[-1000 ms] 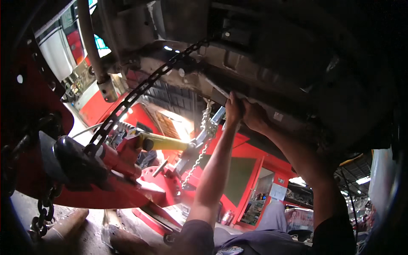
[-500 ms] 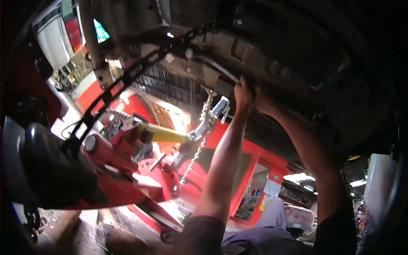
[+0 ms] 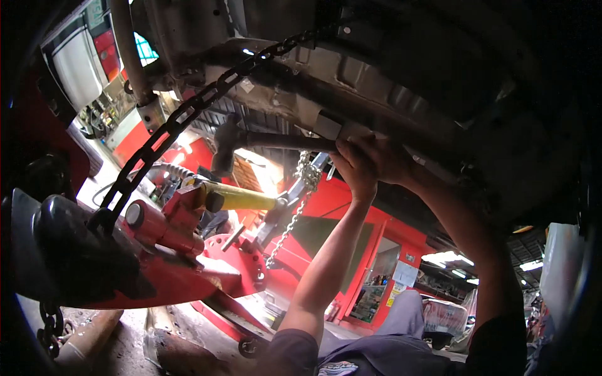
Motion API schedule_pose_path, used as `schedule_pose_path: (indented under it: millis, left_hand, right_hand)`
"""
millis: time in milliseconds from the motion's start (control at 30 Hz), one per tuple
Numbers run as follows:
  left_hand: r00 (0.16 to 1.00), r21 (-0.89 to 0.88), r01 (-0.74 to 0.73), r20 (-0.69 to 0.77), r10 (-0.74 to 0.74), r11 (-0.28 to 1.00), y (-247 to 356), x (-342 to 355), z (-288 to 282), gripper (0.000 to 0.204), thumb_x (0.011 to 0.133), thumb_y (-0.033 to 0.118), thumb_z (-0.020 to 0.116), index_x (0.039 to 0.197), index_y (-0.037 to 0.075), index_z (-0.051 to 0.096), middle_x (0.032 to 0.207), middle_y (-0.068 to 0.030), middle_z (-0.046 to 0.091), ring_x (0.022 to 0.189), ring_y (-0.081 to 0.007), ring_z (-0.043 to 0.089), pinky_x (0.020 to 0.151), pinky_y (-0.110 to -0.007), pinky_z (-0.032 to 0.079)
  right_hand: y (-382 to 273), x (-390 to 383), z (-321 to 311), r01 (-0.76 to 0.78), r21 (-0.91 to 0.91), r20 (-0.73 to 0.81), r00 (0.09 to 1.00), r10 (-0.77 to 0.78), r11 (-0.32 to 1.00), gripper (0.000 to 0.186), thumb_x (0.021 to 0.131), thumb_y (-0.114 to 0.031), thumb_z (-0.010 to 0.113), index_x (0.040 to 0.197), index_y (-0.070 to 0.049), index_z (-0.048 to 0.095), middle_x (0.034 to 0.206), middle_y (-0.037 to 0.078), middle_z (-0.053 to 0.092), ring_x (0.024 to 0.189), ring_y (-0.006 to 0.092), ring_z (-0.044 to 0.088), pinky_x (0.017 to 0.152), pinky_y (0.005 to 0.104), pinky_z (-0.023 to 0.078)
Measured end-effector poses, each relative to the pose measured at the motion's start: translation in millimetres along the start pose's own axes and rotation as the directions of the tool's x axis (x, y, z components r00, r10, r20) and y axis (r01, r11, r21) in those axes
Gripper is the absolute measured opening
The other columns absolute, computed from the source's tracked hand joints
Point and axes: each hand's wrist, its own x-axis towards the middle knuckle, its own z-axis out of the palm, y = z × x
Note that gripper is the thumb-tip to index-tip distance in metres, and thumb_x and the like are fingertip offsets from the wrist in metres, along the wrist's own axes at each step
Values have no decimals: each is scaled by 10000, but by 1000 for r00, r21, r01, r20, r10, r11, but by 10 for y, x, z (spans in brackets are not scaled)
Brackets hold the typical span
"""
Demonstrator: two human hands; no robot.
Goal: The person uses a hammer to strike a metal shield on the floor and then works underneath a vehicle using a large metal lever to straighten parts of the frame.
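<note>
Black sledgehammer | left hand, right hand: grip clamped around handle | advisable: hold firmly, well clear of chain

Dark, short sleeves on both arms; forearms and hands bare; dark shirt bearing a pale print; plain grey trousers.

Left hand: raised, curled in a grip
Right hand: raised just beside it, also curled
Left forearm: bare, slanting up rightward
Right forearm: bare, slanting up leftward
</note>
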Motion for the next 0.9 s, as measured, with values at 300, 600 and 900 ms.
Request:
schedule_pose_path:
  millis: [300,600,900]
  left_hand:
    - [887,410,-43,435,-154,911,-261,532,-13,567,1017,434,349,1028,-79,589,940,-155,637,831,-211,587,751,-349,464]
    - [990,32,-68,123,64,997,34,-20,-58,410,1002,341,411,974,-34,573,815,-75,572,730,-160,530,657,-324,450]
    - [844,338,254,380,-379,906,-448,326,359,476,1023,372,353,1107,-67,518,923,-128,607,829,-199,542,762,-347,452]
  right_hand:
    - [-164,49,-26,-706,-164,292,632,718,689,375,878,-193,548,1220,-42,533,1097,254,610,963,422,606,811,476,508]
    - [-177,-127,-15,-131,-42,-51,990,129,990,376,862,-212,574,1220,-97,549,1015,225,632,927,406,621,781,480,520]
    - [572,-451,119,-497,-397,131,802,584,772,281,874,-189,550,1122,-64,594,1085,184,636,928,387,625,805,430,510]
